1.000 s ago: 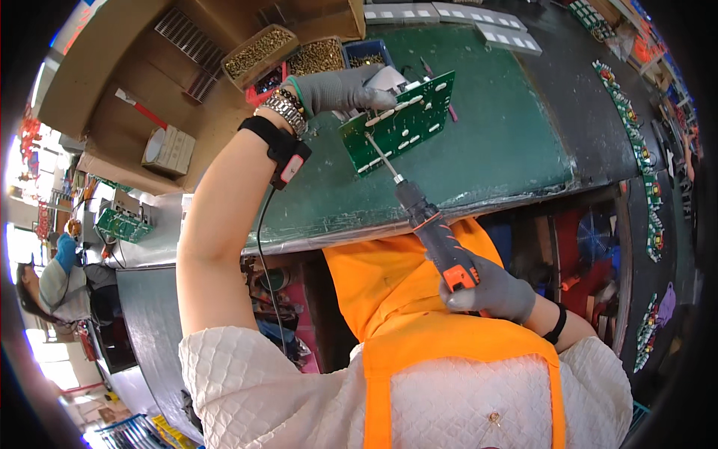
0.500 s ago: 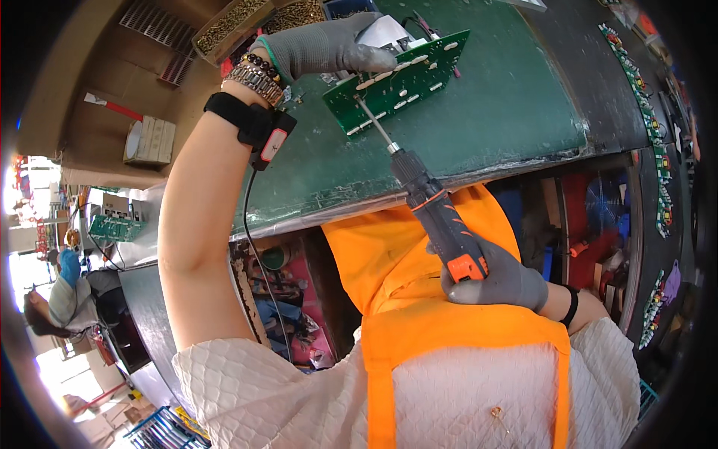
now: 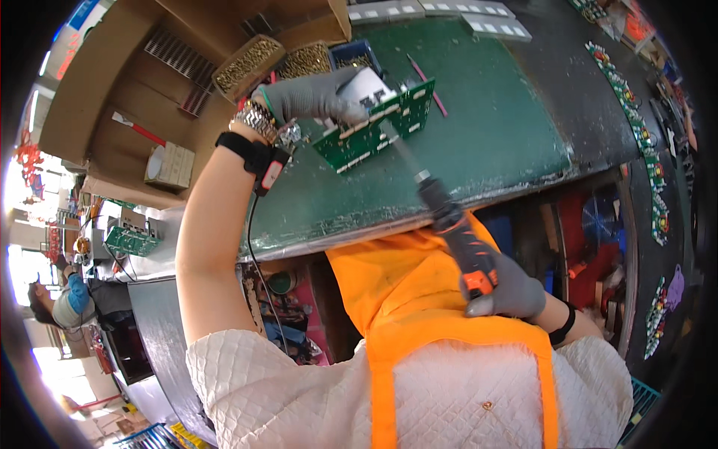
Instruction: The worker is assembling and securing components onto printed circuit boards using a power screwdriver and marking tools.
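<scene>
The left hand [image 3: 310, 97], in a grey knit glove, is clenched on the far left edge of a green circuit board [image 3: 374, 127] and holds it tilted up off the green tabletop [image 3: 493, 142], its near edge low and its far edge raised. The board's long axis runs from near left to far right, and its face with the pale rectangular pads is turned toward the person.

The right hand [image 3: 508, 292], also gloved in grey, is wrapped tight around the grip of an orange and dark grey electric screwdriver [image 3: 460, 239], down near the orange apron [image 3: 404, 284] and well on the near side of the tabletop's edge. The tool's long axis slants from that hand at the near right up toward the far left, so that its thin bit [image 3: 404, 153] points at the middle of the board. The bit is blurred, and whether its tip touches the board or stands just off it I cannot tell.

So the board lies far and left of the right hand, along the line of the tool, while the left hand is the one that is on it.

Just beyond the left hand stand small bins of brass-coloured screws [image 3: 250, 63]. A thin pink stick [image 3: 426, 75] lies on the tabletop to the far right of the board, and a row of further green boards [image 3: 632, 127] runs along the dark surface at the right.
</scene>
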{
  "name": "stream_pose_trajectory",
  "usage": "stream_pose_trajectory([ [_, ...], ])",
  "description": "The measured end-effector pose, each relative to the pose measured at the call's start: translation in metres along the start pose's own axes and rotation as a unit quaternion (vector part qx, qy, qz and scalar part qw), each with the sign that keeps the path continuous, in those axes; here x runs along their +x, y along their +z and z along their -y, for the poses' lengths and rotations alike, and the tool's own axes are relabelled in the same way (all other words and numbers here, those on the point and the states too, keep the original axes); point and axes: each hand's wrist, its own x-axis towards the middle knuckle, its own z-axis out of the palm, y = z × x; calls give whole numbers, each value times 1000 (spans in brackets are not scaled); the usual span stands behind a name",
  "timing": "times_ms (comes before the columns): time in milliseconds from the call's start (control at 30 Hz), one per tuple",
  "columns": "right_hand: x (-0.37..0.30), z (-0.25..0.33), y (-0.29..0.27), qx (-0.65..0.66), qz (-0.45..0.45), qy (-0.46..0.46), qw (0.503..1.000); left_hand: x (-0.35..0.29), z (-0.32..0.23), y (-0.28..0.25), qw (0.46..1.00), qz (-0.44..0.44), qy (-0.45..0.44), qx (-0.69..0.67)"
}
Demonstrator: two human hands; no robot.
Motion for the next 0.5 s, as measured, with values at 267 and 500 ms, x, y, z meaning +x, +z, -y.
stream_pose_trajectory([
  [267,99,83,-48,-54,-148,-160,975,-10,-11,13,999,-16,11,-36],
  [500,134,96,-52,-29,-83,-168,982,12,93,-47,942,-317,-71,89],
])
